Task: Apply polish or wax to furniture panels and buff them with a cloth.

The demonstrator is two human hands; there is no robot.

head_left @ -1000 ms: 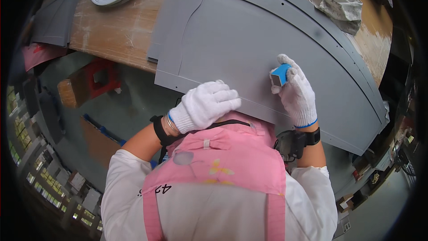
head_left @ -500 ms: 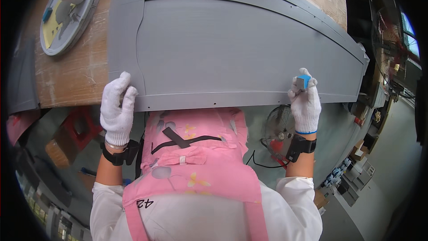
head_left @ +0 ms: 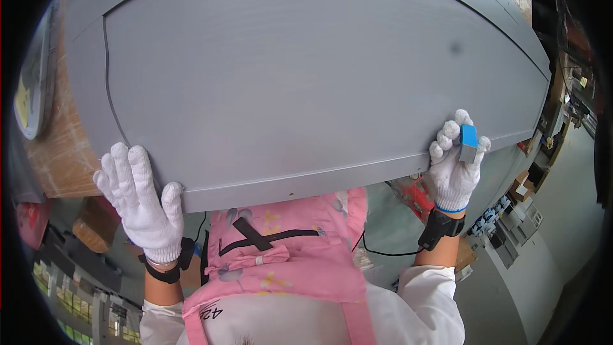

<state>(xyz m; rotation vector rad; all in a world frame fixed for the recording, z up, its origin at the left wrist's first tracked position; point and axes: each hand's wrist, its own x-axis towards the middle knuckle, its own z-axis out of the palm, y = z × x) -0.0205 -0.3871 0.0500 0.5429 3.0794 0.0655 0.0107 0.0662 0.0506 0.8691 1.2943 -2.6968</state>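
A large grey panel [head_left: 306, 89] with a raised frame and a curved far edge spreads out before me. My left hand [head_left: 145, 207], in a white knitted glove, rests at the panel's near left corner with its fingers stretched out and spread. Near the right end of the front edge, my right hand [head_left: 454, 169], gloved the same way, has its fingers closed around a small blue and grey block [head_left: 469, 142]. A dark wavy line runs along the left inner border of the panel and passes behind my left fingers.
Beneath the panel at the left shows a brown worktable [head_left: 60, 169]. A round grey tray [head_left: 46, 83] with something yellow in it lies at the far left. Below the front edge, a red object [head_left: 414, 193] and a black cable [head_left: 393, 253] are near my right arm.
The panel looks larger and its near left part sits lower in view. My left fingers have spread out flat. My right hand has moved right and turned, still holding the block.
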